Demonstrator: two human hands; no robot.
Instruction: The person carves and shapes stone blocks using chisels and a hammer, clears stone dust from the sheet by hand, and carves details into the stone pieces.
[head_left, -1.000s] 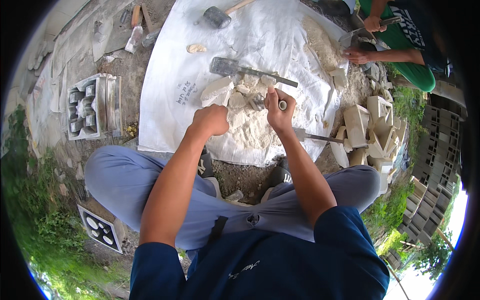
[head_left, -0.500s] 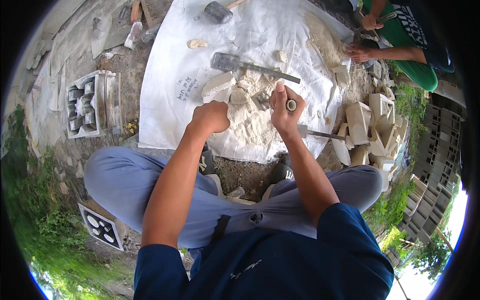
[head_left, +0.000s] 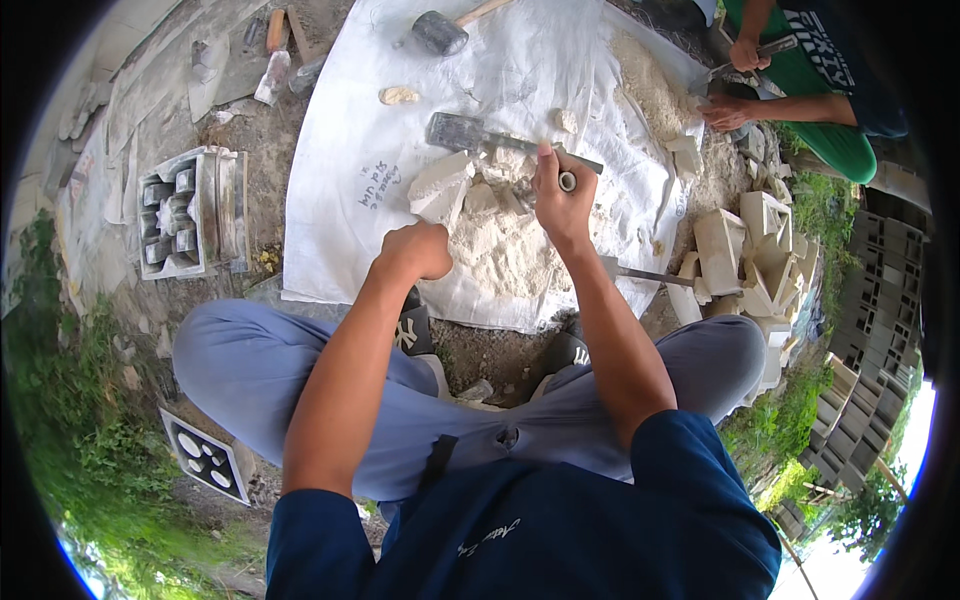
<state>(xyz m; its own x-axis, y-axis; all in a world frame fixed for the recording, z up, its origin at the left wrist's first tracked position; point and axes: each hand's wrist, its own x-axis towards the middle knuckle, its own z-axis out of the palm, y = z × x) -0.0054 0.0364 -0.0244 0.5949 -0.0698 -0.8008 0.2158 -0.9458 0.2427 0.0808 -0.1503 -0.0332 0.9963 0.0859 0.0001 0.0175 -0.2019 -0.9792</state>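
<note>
My right hand [head_left: 565,205] is closed round the handle of a trowel [head_left: 567,182], thumb up along it, above the far side of a pale rubble heap [head_left: 505,245]. Its blade is mostly hidden behind the hand. My left hand [head_left: 415,250] makes a fist at the heap's near left edge; whatever it may hold is out of sight. Just beyond that fist lies a broken pale block [head_left: 440,187]. A flat metal tool with a wide blade [head_left: 457,131] rests across the far side of the rubble. Under my right wrist another metal blade with a shaft [head_left: 640,272] lies on the sheet.
A white sheet [head_left: 335,225] spreads under everything. At its far end lies a black mallet [head_left: 440,33]. Pale broken blocks [head_left: 720,245] are heaped at right, and a metal mould [head_left: 180,212] stands at left. Another person's hands [head_left: 725,112] work at far right.
My right hand has risen slightly away from me, and the trowel blade seen beside it before is now mostly hidden. My left fist has shifted slightly left and nearer.
</note>
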